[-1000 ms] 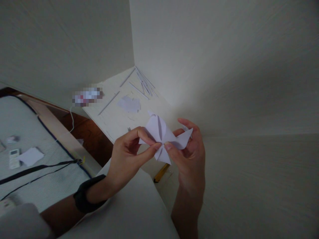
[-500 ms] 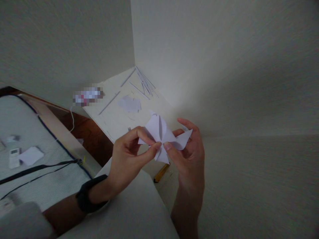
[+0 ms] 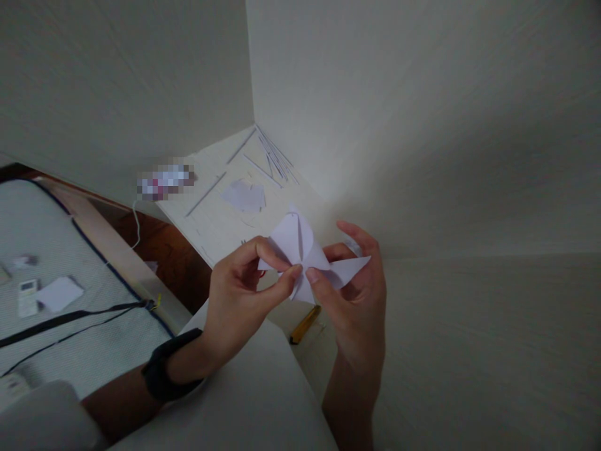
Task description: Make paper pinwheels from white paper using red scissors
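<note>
A: Holding was shared: the left hand (image 3: 239, 294) and right hand (image 3: 357, 300) both gripped the folded paper (image 3: 305, 254) in mid-air, above the near edge of the desk (image 3: 211, 219).

B: Grip state?

A: Left thumb and forefinger were pinched shut on the paper's middle from the left. Right thumb pressed the middle from the right, its fingers curled behind a pointed flap. Thumb tips were almost touching.

B: Paper shape?

A: Several pointed flaps spread from one centre, like a pinwheel.

B: Surroundings?

A: A dark wristband (image 3: 164, 373) sat on the left wrist. A yellow pencil (image 3: 305, 324) lay below the hands. Thin sticks (image 3: 272, 153) lay in the desk's far corner, paper scraps (image 3: 244, 195) near them. Left of the desk, a remote (image 3: 27, 297) rested on a mat (image 3: 70, 338).
</note>
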`<state>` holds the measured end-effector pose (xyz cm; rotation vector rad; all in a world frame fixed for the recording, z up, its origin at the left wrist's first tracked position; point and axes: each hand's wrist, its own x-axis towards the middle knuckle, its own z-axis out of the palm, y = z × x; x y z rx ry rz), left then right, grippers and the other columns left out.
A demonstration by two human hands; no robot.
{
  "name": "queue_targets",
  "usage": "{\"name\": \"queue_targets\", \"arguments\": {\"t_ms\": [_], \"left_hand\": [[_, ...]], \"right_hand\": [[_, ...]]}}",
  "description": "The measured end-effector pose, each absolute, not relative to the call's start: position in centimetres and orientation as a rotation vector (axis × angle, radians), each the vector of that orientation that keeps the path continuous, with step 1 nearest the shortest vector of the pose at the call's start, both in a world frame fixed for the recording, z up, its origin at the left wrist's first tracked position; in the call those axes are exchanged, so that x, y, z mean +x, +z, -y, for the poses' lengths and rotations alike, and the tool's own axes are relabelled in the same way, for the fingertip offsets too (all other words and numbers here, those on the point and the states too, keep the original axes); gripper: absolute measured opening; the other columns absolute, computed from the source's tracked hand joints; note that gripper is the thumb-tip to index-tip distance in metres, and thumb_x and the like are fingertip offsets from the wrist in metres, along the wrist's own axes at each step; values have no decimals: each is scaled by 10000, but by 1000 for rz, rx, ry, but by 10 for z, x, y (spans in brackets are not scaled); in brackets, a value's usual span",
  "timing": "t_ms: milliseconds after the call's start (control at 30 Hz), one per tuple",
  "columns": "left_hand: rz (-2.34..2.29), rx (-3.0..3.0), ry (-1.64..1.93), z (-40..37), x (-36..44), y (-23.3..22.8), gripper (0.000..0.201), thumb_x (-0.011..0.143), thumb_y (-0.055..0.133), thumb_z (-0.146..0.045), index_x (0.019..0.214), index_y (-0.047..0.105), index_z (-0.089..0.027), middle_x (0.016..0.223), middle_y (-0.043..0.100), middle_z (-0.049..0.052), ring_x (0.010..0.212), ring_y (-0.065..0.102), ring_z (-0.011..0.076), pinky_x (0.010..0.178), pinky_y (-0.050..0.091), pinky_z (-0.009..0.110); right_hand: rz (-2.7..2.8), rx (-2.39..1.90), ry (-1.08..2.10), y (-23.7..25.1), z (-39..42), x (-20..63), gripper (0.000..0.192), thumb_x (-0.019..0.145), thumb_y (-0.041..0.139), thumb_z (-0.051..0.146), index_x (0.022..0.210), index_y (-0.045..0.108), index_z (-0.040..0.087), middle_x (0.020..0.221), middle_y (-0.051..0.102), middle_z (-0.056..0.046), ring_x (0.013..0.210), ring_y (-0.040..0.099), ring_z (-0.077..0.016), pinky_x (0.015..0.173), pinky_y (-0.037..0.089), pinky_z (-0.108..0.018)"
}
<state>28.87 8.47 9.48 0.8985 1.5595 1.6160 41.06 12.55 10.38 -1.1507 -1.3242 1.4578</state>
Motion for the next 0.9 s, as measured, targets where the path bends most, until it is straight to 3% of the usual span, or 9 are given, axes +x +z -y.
{"name": "queue_targets", "arguments": {"t_ms": [333,433,567,733,900], "left_hand": [[-1485,939,1602,-85,288,94,203,707,710,-70,607,578,-188,567,530,-58,514,445,78,457,362,195],[-1419,920,1640,-85,284,91,198,730,716,-93,626,578,-190,642,583,-35,573,506,91,490,408,195],[-1322,825,1775,-87,279,84,187,720,755,-115,781,607,-212,900,661,1,785,614,117,619,500,194],[-1271,797,1807,-89,277,82,356,739,754,-106,1018,593,-257,827,668,-19,786,632,136,675,534,240],[-1338,957,1877,-89,278,81,357,731,750,-59,1018,648,-246,832,640,-15,764,609,125,643,524,218]], "right_hand": [[1279,-1173,1449,104,-124,409,587,688,694,65,1176,516,338,786,568,73,631,588,-99,549,474,-214],[1233,-1171,1479,103,-125,410,579,689,690,51,1165,529,338,786,579,77,620,594,-91,533,484,-199],[1191,-1178,1492,102,-127,411,575,673,689,28,1142,552,330,784,594,81,609,607,-80,535,501,-181],[1191,-1181,1508,101,-128,412,561,672,696,41,1136,557,324,776,594,83,599,606,-79,543,512,-185],[1192,-1201,1519,104,-127,410,550,678,695,55,1141,542,308,788,590,75,605,612,-89,545,520,-201]]}}
